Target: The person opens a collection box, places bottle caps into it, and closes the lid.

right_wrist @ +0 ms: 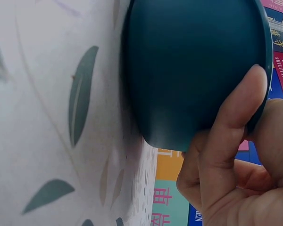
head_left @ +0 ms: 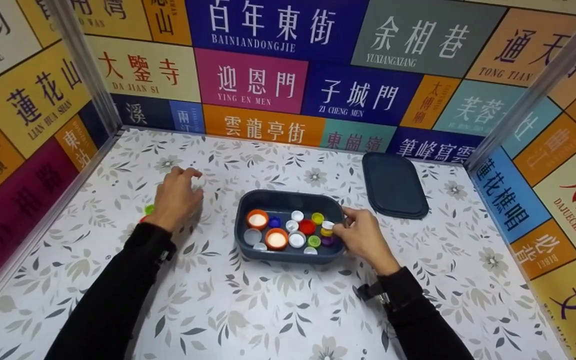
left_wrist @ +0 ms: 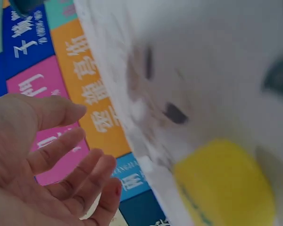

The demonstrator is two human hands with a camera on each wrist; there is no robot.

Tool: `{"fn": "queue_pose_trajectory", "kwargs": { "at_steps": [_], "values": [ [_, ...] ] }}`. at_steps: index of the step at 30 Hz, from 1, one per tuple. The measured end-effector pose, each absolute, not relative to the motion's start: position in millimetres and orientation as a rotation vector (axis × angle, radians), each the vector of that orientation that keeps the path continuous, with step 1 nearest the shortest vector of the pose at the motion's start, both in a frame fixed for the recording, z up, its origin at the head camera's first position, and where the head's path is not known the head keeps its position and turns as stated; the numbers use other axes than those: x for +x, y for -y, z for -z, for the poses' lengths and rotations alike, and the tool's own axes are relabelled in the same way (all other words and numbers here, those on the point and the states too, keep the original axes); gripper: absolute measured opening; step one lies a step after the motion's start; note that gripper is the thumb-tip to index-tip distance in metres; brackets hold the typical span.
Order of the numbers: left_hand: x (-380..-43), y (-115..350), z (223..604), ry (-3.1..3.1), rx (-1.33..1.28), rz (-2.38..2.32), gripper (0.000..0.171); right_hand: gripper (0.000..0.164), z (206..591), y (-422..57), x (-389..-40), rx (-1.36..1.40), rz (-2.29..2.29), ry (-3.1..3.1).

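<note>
A dark blue box (head_left: 288, 256) stands on the table with several bottle caps in it, among them a red cap (head_left: 307, 227) and an orange cap (head_left: 276, 239). My right hand (head_left: 365, 234) grips the rim at its right end, and in the right wrist view the thumb lies along the box wall (right_wrist: 188, 70). To the left of the box, my left hand (head_left: 179, 197) is above the table with loosely bent fingers and nothing held. A green cap (head_left: 149, 209) and a partly hidden red cap (head_left: 142, 219) lie beside its wrist. Close up, the left wrist view shows a blurred yellow cap (left_wrist: 226, 183).
A dark blue lid (head_left: 395, 186) lies flat on the table, back right of the box. Panels with Chinese lettering (head_left: 251, 80) wall the table at the back and both sides. A leaf-patterned white cloth (head_left: 248, 310) covers the tabletop.
</note>
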State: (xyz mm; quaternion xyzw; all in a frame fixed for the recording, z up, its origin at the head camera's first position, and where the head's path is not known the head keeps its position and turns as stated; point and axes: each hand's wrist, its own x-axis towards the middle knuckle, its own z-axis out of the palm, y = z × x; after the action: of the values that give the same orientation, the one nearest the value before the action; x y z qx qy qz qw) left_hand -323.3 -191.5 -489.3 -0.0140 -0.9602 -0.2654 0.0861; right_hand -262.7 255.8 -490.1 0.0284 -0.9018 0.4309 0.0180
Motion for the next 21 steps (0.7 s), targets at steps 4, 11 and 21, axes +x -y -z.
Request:
{"fn": "queue_pose_trajectory", "kwargs": {
  "at_steps": [4, 11, 21],
  "values": [
    [-329, 195, 492, 2.936, 0.003, 0.786, 0.055, 0.059, 490, -255, -263, 0.094, -1.318, 2.796],
    [-328, 200, 492, 3.002, -0.007, 0.796, 0.051, 0.059, 491, -254, -262, 0.104, -1.308, 2.799],
    [-336, 201, 493, 3.022, -0.072, 0.794, 0.033, 0.054, 490, -257, -263, 0.109, -1.303, 2.792]
  ]
}}
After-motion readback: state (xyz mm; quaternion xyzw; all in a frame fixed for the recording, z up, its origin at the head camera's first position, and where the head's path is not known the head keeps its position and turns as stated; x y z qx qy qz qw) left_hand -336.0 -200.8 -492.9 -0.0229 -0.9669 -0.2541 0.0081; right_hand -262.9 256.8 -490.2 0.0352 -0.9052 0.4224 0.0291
